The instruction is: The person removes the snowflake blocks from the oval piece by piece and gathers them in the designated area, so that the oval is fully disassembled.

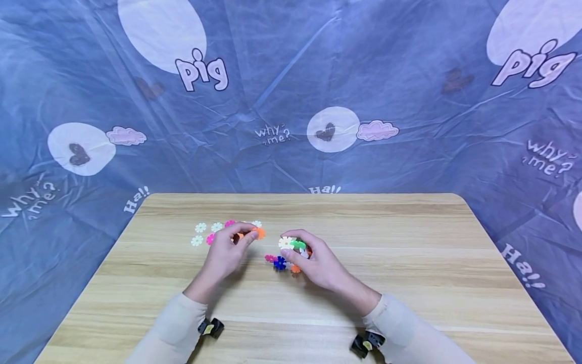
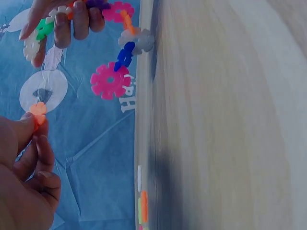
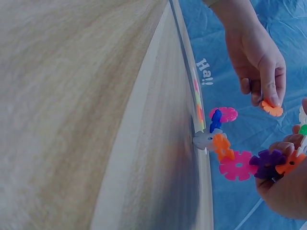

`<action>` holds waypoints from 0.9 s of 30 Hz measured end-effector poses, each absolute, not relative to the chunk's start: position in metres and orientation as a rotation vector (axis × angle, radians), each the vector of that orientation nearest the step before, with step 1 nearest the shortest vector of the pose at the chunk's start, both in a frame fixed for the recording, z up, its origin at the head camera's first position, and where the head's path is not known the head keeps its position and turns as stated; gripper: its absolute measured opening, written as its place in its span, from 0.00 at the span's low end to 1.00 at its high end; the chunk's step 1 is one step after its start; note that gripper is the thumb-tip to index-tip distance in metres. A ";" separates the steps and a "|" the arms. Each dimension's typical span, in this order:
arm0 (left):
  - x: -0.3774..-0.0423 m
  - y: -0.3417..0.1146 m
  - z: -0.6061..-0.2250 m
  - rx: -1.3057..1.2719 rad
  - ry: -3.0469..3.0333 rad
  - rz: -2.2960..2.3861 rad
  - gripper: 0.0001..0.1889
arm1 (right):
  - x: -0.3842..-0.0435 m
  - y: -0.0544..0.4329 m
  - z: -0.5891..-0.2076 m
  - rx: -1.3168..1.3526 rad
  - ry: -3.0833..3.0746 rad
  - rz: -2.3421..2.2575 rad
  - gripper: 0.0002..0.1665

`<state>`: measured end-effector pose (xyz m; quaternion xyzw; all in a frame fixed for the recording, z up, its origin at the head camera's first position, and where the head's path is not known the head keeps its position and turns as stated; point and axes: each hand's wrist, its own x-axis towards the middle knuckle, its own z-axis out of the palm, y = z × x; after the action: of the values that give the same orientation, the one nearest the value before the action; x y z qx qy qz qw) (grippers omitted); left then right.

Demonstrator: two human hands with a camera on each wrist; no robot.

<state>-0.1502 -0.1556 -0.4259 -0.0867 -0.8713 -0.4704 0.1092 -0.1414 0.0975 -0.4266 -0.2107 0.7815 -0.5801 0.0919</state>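
My left hand [image 1: 229, 253] pinches a single orange flower-shaped plastic piece [image 1: 259, 233] between thumb and fingertips. Across from it, my right hand [image 1: 320, 260] holds a curved chain of interlocked flower pieces. A white piece [image 1: 285, 243] and a green piece [image 1: 297, 244] form the chain's upper end, by the right thumb and index finger. From that hand the chain hangs down through purple [image 3: 267, 164], pink [image 3: 238, 166], orange, whitish and blue [image 3: 216, 120] pieces to a pink end piece [image 2: 110, 80]. The orange piece and the chain are apart.
Loose flower pieces lie flat on the wooden table [image 1: 291, 313] beyond and left of my left hand, among them white ones [image 1: 197, 240] and pink ones [image 1: 229, 224]. A blue printed cloth [image 1: 254, 167] hangs behind the table's far edge.
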 end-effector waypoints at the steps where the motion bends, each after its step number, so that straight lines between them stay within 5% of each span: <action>1: -0.151 -0.156 -0.425 -0.245 -2.571 -1.379 0.06 | -0.141 0.097 -0.427 -0.626 2.324 -1.720 0.23; 27: -0.179 -0.168 -0.434 -0.070 -2.867 -1.278 0.05 | -0.138 0.098 -0.429 -0.644 2.328 -1.703 0.24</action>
<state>-0.1785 -0.1683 -0.4338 -0.0223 -0.9131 -0.4071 0.0006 -0.1376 0.0975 -0.4295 -0.2170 0.7843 -0.5737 0.0931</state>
